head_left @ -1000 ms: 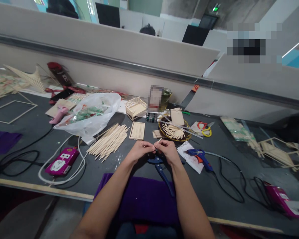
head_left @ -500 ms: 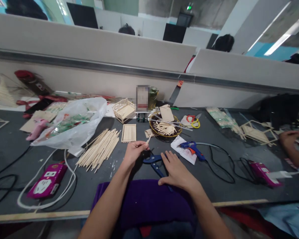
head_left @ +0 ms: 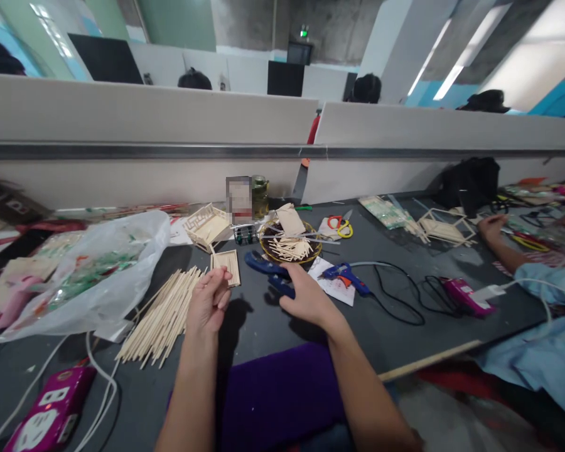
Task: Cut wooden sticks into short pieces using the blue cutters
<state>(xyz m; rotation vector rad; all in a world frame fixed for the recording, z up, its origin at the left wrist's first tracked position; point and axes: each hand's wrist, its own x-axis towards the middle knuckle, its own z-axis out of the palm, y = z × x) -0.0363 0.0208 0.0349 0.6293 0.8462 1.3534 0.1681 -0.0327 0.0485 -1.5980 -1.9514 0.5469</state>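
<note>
Shared workshop, strip-lit.
A dark grey worktable runs against low beige partition panels edged with a grey metal rail; beyond, black monitor screens, a pale green wall, white ceiling strip lights.

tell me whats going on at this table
A person is doing craft work at a dark table. Their right hand grips blue cutters. The left hand is curled beside a pile of thin wooden sticks; whether it pinches one is hard to tell. A basket of cut pieces and a glue gun lie just beyond. A co-worker's hand rests at the far right.
</note>
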